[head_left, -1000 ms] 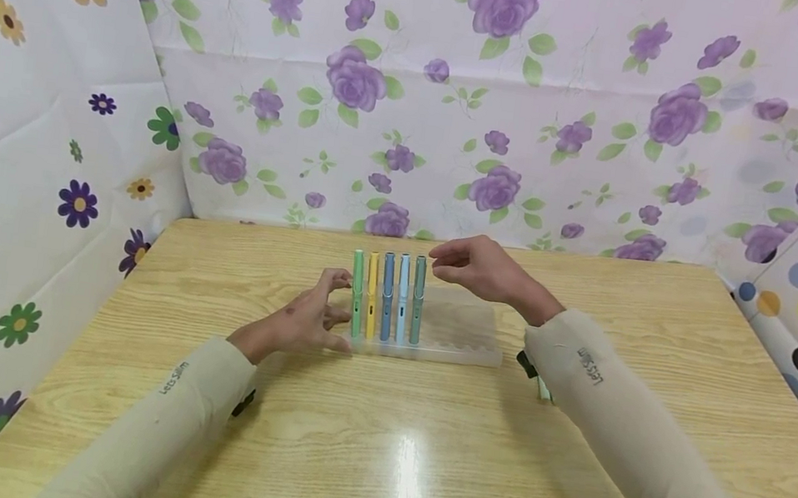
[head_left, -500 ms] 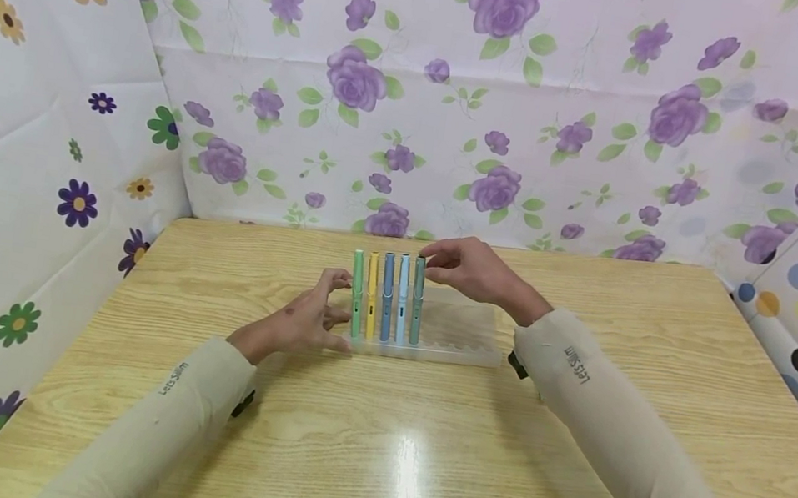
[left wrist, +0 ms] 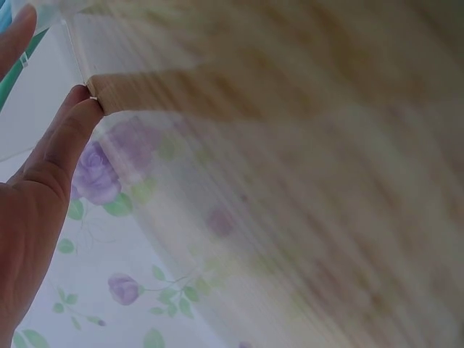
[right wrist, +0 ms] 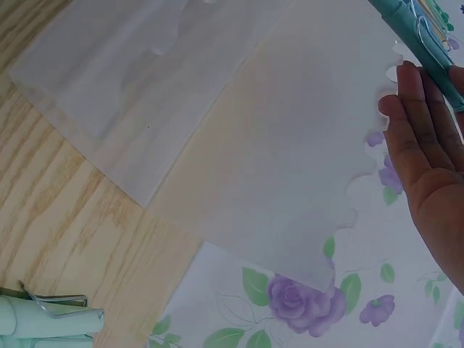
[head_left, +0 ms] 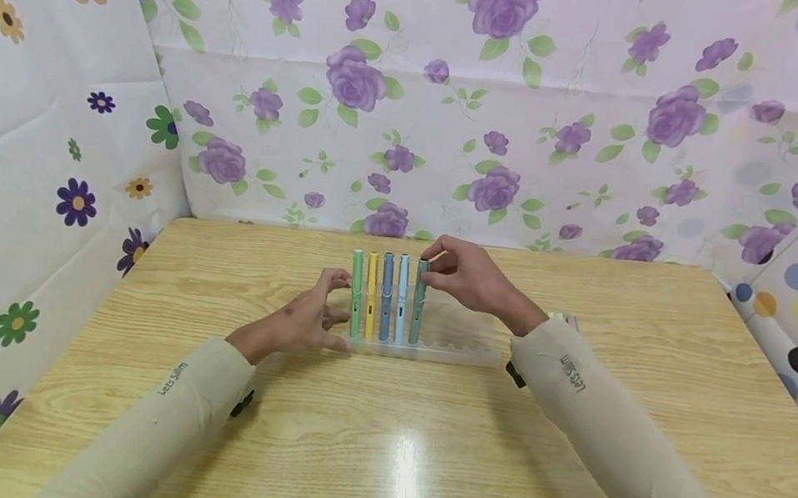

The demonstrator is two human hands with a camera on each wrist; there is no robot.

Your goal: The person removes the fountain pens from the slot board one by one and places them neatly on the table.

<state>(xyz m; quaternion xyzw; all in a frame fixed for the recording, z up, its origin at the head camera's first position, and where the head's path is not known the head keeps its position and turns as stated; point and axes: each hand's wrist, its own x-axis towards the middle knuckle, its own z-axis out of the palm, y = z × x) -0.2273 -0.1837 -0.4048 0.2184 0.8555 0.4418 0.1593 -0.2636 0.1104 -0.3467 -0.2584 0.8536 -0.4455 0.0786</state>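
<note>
Several capped pens stand upright in a row in a clear pen rack (head_left: 456, 355): light green (head_left: 357, 298), yellow (head_left: 371, 300), dark blue (head_left: 385, 302), light blue (head_left: 401, 304) and dark green (head_left: 417, 310). My right hand (head_left: 469, 275) pinches the top of the dark green pen, the rightmost one, between thumb and fingers. The right wrist view shows this pen (right wrist: 417, 43) with its wire clip. My left hand (head_left: 307, 313) holds the left end of the rack, thumb at the front base and fingers farther back. In the left wrist view, fingertips (left wrist: 87, 101) touch the clear panel's edge.
The right part of the rack's scalloped clear panel (right wrist: 290, 145) holds no pens. Pale green pens (right wrist: 54, 319) lie on the wooden table (head_left: 313, 440) beyond the rack's right end, partly behind my right sleeve in the head view. Flowered cloth (head_left: 431, 119) hangs behind the table.
My right hand has moved left from beside the row and taken hold of the dark green pen's top, which has shifted slightly right. The left hand has stayed at the rack's end.
</note>
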